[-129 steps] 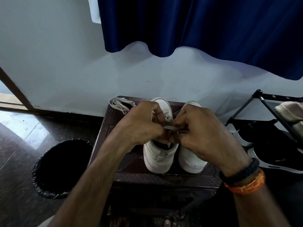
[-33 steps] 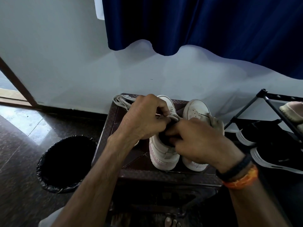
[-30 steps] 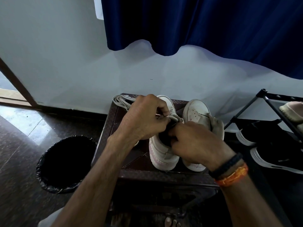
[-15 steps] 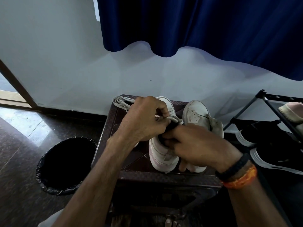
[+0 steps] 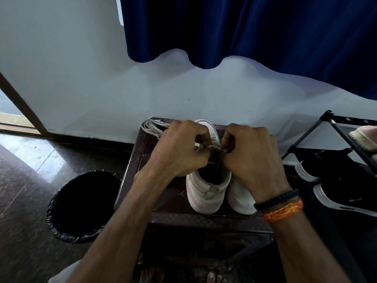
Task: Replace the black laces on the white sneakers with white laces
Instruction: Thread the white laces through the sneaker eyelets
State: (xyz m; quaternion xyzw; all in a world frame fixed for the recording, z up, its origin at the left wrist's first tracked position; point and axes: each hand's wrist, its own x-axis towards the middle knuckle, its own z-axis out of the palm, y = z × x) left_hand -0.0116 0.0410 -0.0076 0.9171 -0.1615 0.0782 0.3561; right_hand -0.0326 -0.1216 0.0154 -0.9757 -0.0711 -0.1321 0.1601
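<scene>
Here, the surface point(image 5: 142, 160) is a small dark brown stand with a patterned top, set against a pale wall point(image 5: 81, 68). All positions below are given relative to this surface.

On its top stand two white sneakers, heels toward the camera. The left sneaker point(image 5: 206, 193) sits near the middle; the right sneaker point(image 5: 239, 198) stands just beside it, the two touching or nearly so. Both hands work over the left sneaker's throat. The left hand point(image 5: 179, 152) has its fingers curled and pinches a pale lace point(image 5: 212, 147) at the eyelets. The right hand point(image 5: 253, 158), likewise curled, pinches the other end of the same lace. The right wrist carries a black band point(image 5: 279, 199) and an orange thread band point(image 5: 283, 211). At the far left corner of the top lies a loose bundle of white laces point(image 5: 152, 127), apart from the sneakers.

On the floor to the left of the surface stands a round bin point(image 5: 81, 205) lined with a black bag. The floor point(image 5: 24, 180) is dark polished stone with a bright reflection. Above and behind hangs a deep blue curtain point(image 5: 244, 27), its hem short of the surface. To the right stands a black metal shoe rack point(image 5: 342, 135) holding dark shoes with white soles point(image 5: 336, 195). A brown door frame point(image 5: 22, 107) shows at far left.
</scene>
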